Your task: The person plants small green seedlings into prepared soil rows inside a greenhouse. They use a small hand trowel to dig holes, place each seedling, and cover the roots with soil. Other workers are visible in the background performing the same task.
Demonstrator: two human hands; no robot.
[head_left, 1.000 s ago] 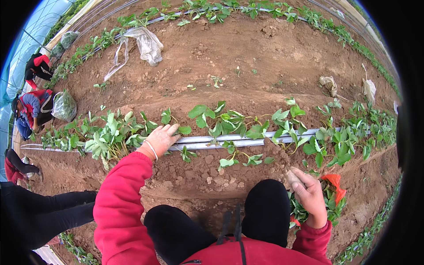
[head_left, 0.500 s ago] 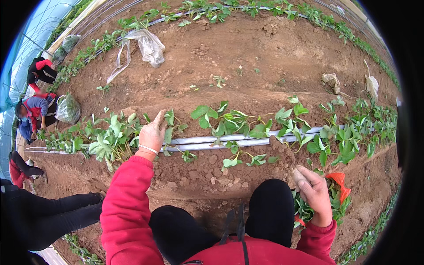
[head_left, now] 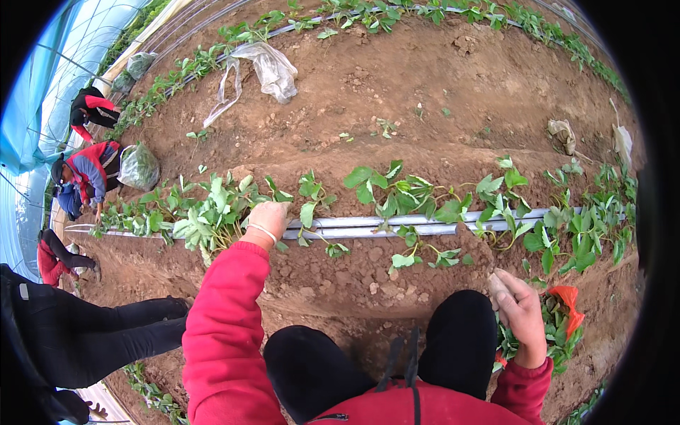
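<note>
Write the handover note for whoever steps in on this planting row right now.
Left hand: reaching into the seedlings by the grey drip tubing, on the soil ridge; grip unclear.
Right hand: by the right knee, above the orange bag of plants; it holds nothing that shows.
Done: seedlings stand along the tubing across the row.
Left: a sparser gap just right of the left hand; plants remain in the bag.

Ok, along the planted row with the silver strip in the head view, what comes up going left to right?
Crouching worker in red and blue → clear plastic bag → left hand among the seedlings → silver strip → right hand → orange bag.
</note>
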